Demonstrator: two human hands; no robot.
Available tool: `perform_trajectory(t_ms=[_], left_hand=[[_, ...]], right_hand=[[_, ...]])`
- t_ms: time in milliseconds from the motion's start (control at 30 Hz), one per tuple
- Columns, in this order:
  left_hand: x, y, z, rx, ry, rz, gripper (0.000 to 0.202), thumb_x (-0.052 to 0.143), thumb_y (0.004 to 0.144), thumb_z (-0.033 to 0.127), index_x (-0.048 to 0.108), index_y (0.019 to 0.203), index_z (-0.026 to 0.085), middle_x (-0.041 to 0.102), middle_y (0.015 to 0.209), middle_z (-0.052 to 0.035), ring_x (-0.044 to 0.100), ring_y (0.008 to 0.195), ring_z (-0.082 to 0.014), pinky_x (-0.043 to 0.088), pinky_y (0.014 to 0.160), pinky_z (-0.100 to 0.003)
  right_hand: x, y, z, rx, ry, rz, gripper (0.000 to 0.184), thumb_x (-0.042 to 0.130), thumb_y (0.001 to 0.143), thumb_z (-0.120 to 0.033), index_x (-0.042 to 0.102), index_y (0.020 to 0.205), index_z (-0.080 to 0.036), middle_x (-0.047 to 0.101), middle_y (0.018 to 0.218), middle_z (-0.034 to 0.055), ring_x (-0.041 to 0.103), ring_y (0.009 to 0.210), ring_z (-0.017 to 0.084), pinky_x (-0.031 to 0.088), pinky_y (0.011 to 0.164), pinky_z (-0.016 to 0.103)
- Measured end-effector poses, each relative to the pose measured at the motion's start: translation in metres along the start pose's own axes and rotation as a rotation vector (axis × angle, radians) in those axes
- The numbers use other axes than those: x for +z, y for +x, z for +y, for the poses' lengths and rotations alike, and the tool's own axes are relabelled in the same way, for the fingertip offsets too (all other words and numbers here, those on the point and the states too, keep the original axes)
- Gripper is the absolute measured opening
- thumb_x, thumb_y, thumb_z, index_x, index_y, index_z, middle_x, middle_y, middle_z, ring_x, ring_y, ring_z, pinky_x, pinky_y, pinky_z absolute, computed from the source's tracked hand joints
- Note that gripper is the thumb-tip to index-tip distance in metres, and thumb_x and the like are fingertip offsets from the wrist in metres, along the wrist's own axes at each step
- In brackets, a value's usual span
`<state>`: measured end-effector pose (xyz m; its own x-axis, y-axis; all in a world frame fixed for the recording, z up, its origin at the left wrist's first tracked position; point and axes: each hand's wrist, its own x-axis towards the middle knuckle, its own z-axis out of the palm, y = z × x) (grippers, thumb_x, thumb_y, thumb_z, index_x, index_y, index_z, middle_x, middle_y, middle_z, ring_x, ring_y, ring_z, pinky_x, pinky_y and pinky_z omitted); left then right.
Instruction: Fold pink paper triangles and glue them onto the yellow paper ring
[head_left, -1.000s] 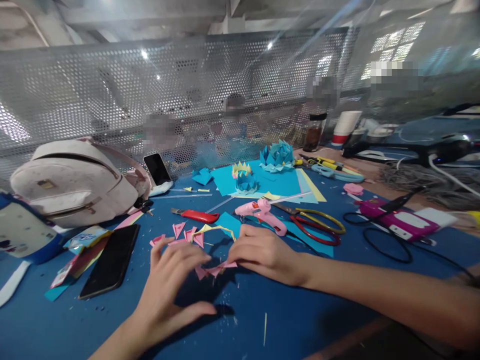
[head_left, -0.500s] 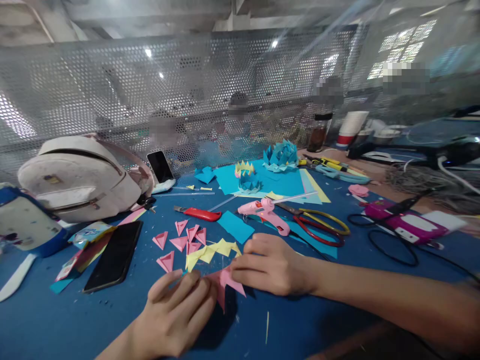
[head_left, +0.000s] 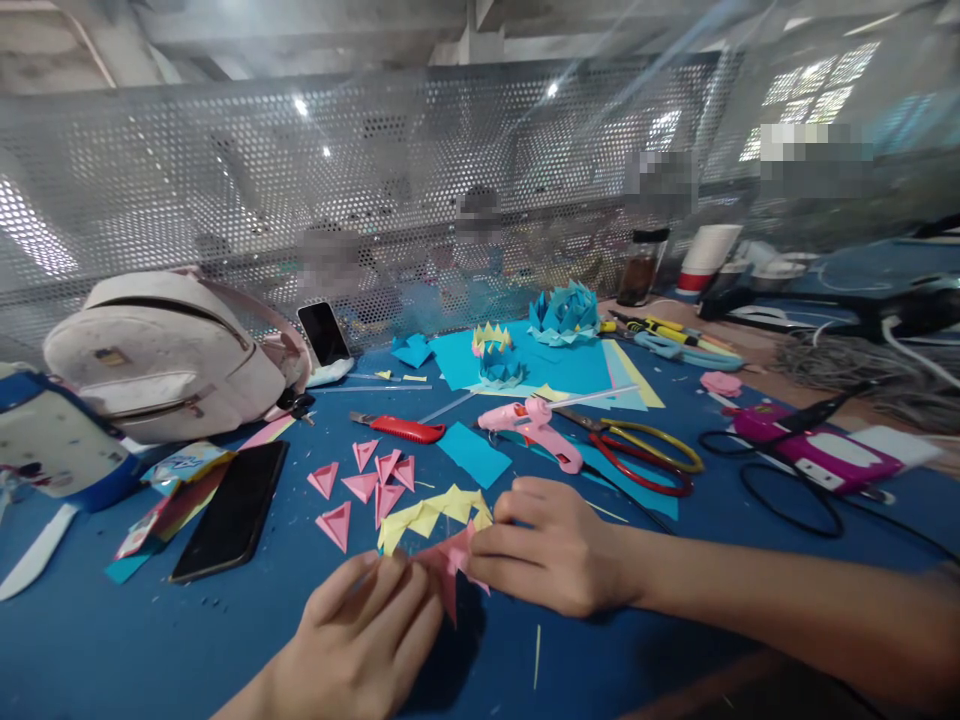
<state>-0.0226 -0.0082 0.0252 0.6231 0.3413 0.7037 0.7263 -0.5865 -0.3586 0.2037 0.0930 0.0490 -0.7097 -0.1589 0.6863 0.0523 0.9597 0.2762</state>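
Both hands are closed on a folded-paper crown, with pink points [head_left: 448, 565] at the near side and yellow points [head_left: 433, 512] along the far side. My left hand [head_left: 367, 625] grips its near left part, fingers curled and fingertips partly hidden. From the right, my right hand [head_left: 551, 548] pinches the pink paper, covering part of it. Several loose pink folded triangles [head_left: 335, 524] lie just beyond my left hand. A pink glue gun [head_left: 534, 428] rests beyond my right hand, a clear glue stick poking from its back.
Around the work lie a red utility knife [head_left: 405, 430], scissors [head_left: 645, 455], a blue paper piece [head_left: 476, 452] and a black phone [head_left: 232, 510]. Finished blue paper flowers [head_left: 564, 315] stand farther back, before a perforated metal screen [head_left: 420, 180]. A pale backpack [head_left: 161, 350] sits left; cables and a magenta box [head_left: 814, 450] lie right.
Both hands have shifted slightly right and nearer with the crown, and my right fingers cover more of its pink side. The view has drifted a little; the tools stay put.
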Motion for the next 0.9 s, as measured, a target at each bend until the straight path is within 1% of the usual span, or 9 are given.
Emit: perform_trajectory(t_ms=[100,233,367,467,533,600,700,800,900], left_hand=[[0.0,0.003,0.0,0.011,0.011,-0.005,0.037,0.04,0.102,0.013,0.071,0.083,0.015,0.073,0.077,-0.0021,0.061,0.077,-0.0143,0.035,0.088,-0.029],[0.0,0.003,-0.001,0.02,0.005,-0.018,0.037,0.039,0.102,0.013,0.071,0.084,0.015,0.074,0.078,-0.0028,0.062,0.078,-0.0142,0.037,0.087,-0.029],[-0.001,0.0,-0.001,0.031,0.009,-0.042,0.038,0.038,0.102,0.013,0.071,0.086,0.016,0.074,0.081,-0.0029,0.063,0.081,-0.0145,0.036,0.088,-0.029],[0.002,0.001,-0.001,0.015,0.008,-0.035,0.033,0.041,0.102,0.013,0.073,0.093,0.015,0.076,0.083,-0.0025,0.064,0.084,-0.0153,0.035,0.089,-0.029],[0.004,0.002,-0.003,-0.064,-0.025,-0.009,0.029,0.043,0.102,0.015,0.073,0.103,0.015,0.077,0.087,-0.0017,0.064,0.085,-0.0149,0.033,0.092,-0.031],[0.008,0.005,-0.006,-0.208,-0.103,-0.015,0.027,0.045,0.103,0.019,0.072,0.108,0.021,0.077,0.089,0.0,0.064,0.083,-0.0148,0.028,0.098,-0.034],[0.01,0.009,-0.014,-0.412,-0.237,-0.075,0.025,0.051,0.101,0.019,0.073,0.099,0.03,0.074,0.084,0.0035,0.062,0.079,-0.0157,0.024,0.1,-0.041],[0.01,0.012,-0.022,-0.499,-0.368,-0.161,0.022,0.058,0.095,0.015,0.072,0.094,0.033,0.072,0.082,0.0048,0.061,0.08,-0.0172,0.022,0.099,-0.043],[0.009,0.013,-0.026,-0.559,-0.511,-0.244,0.012,0.065,0.092,0.022,0.071,0.092,0.032,0.072,0.084,0.0053,0.061,0.083,-0.0182,0.022,0.099,-0.044]], right_hand=[[0.001,-0.001,0.001,-0.001,0.013,-0.008,0.018,0.058,0.096,-0.014,0.073,0.087,-0.016,0.075,0.09,-0.0013,0.051,0.072,0.015,0.035,0.057,0.031],[0.003,-0.002,0.003,0.009,0.023,-0.008,0.017,0.057,0.098,-0.016,0.072,0.089,-0.017,0.076,0.089,-0.0013,0.052,0.074,0.015,0.036,0.058,0.031],[0.006,-0.003,0.002,0.054,0.042,-0.039,0.018,0.056,0.099,-0.019,0.072,0.09,-0.017,0.075,0.09,-0.0006,0.053,0.076,0.015,0.037,0.062,0.031],[0.007,-0.004,0.002,0.078,0.083,-0.054,0.019,0.055,0.1,-0.019,0.071,0.091,-0.017,0.073,0.091,0.0007,0.052,0.076,0.015,0.039,0.065,0.03],[0.006,-0.004,0.003,0.127,0.119,-0.066,0.018,0.053,0.101,-0.023,0.07,0.095,-0.018,0.072,0.093,0.0013,0.051,0.078,0.016,0.039,0.069,0.03],[0.003,-0.004,0.005,0.202,0.154,-0.071,0.02,0.052,0.102,-0.031,0.069,0.102,-0.02,0.07,0.097,0.002,0.05,0.081,0.016,0.039,0.075,0.031],[-0.003,-0.003,0.01,0.337,0.206,-0.077,0.025,0.052,0.101,-0.042,0.067,0.109,-0.022,0.065,0.107,0.0049,0.05,0.092,0.019,0.039,0.086,0.035],[-0.006,-0.002,0.012,0.448,0.28,-0.142,0.021,0.054,0.1,-0.038,0.066,0.11,-0.023,0.058,0.121,0.0081,0.047,0.109,0.023,0.036,0.097,0.041],[-0.006,0.0,0.012,0.49,0.381,-0.244,0.015,0.058,0.097,-0.03,0.066,0.108,-0.023,0.051,0.134,0.009,0.041,0.123,0.026,0.03,0.106,0.047]])
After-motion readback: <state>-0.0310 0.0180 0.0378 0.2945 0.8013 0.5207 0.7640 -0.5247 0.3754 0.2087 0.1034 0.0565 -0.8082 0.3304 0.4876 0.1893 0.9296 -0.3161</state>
